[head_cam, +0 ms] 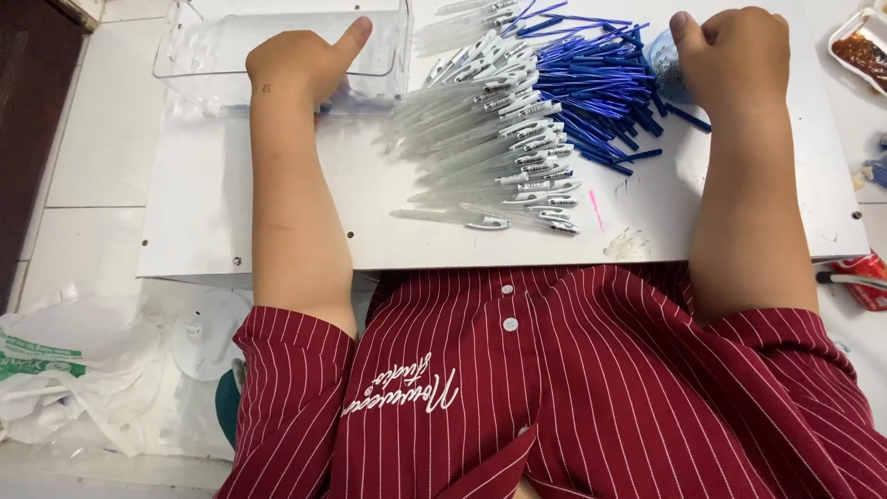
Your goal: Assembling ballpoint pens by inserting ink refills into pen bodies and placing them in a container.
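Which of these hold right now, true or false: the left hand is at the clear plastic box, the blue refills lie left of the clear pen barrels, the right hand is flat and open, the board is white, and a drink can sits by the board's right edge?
1. The left hand is at the clear plastic box. True.
2. The thin blue pen refills lie left of the clear pen barrels with white clips. False: they lie to the right.
3. The right hand is flat and open. False: it is curled closed beside a small blue container.
4. The flat work board is white. True.
5. A red drink can sits by the board's right edge. True.
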